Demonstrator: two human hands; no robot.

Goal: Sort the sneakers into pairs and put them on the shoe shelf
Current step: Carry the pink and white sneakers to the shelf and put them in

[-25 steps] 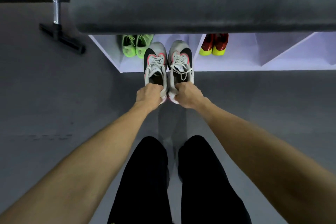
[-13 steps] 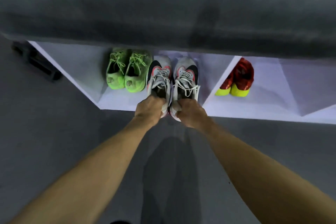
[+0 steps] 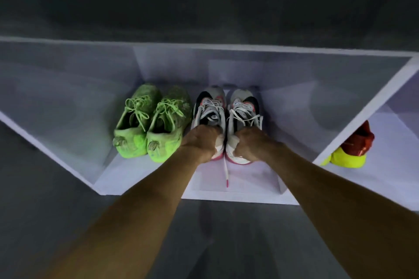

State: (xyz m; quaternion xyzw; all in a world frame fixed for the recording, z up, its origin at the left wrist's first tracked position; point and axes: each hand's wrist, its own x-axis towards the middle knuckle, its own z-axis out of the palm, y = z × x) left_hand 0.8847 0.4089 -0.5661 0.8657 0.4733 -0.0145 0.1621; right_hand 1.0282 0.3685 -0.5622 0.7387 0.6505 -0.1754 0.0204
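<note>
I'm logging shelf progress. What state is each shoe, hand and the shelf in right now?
Green sneakers: paired, standing in the shelf compartment, toes inward.
Grey sneakers: side by side in the same compartment, heels gripped, one lace trailing forward.
Left hand: closed on the left grey heel.
Right hand: closed on the right grey heel.
Red sneakers: in the next compartment.
Shelf: partly filled.

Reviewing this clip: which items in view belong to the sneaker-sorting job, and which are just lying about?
Part of the job:
- grey-and-pink sneakers, left one in the left hand, right one in the right hand
- green sneakers, paired in the same compartment
- red-and-yellow sneakers, next compartment
- white shoe shelf

Lying about:
- nothing visible; only grey floor
</note>
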